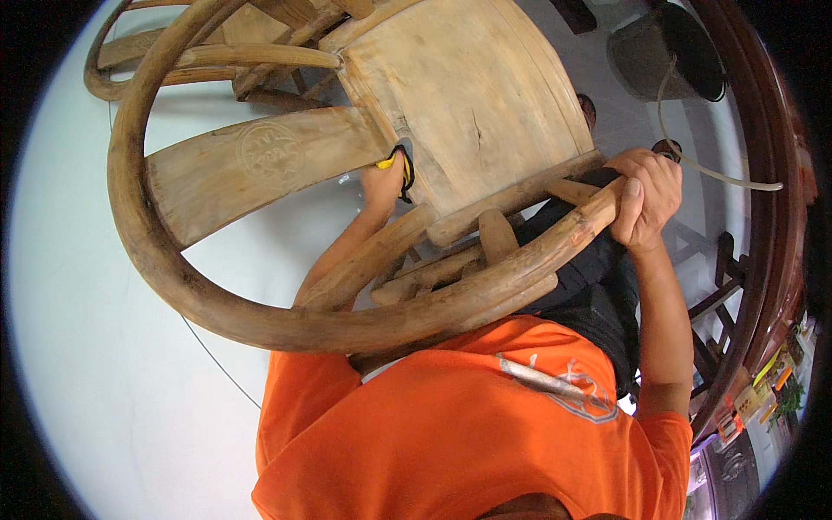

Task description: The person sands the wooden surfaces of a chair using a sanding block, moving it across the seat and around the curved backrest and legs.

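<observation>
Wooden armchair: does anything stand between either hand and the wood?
At the left hand, yes: a yellow-and-black item, kind unclear, sits between it and the seat by the splat. Nothing visible separates the right hand from the armrest.

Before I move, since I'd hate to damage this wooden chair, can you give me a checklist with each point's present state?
1. Right grip secure on the curved armrest: ok, fingers closed around its end.
2. Left grip on the black-and-yellow item: ok, held near where the seat meets the back splat.
3. Seat free of marks: not ok, a dark mark shows near its middle.
4. Chair's feet steady on the floor: cannot tell, their contact is hidden.
5. Second chair apart from this one: cannot tell, they overlap in view.
</observation>
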{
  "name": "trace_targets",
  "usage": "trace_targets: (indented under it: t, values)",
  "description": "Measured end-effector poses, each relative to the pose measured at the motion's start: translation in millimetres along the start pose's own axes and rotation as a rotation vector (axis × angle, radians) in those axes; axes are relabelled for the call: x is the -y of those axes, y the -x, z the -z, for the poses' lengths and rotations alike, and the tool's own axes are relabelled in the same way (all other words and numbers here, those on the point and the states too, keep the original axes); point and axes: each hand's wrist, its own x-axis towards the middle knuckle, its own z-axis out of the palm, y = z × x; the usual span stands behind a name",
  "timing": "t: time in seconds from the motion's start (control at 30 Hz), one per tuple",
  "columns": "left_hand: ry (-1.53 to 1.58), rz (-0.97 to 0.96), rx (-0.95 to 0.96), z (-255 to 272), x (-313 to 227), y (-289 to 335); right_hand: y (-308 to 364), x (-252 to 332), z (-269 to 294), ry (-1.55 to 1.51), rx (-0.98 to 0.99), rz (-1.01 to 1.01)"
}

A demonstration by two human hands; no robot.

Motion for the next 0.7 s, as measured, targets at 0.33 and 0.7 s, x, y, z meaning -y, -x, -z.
trace_targets:
  t: [0.33, 0.7]
  values:
    - [0.048, -0.002, 0.278, 20.9, 21.9, -10.7, 0.2, 0.7, -1.3, -0.011, -0.010, -0.006]
    - [-0.086, 0.245, 0.720, 54.8, 0.5, 7.6, 0.9, -3.8, -0.5, -0.006, -0.029, 0.008]
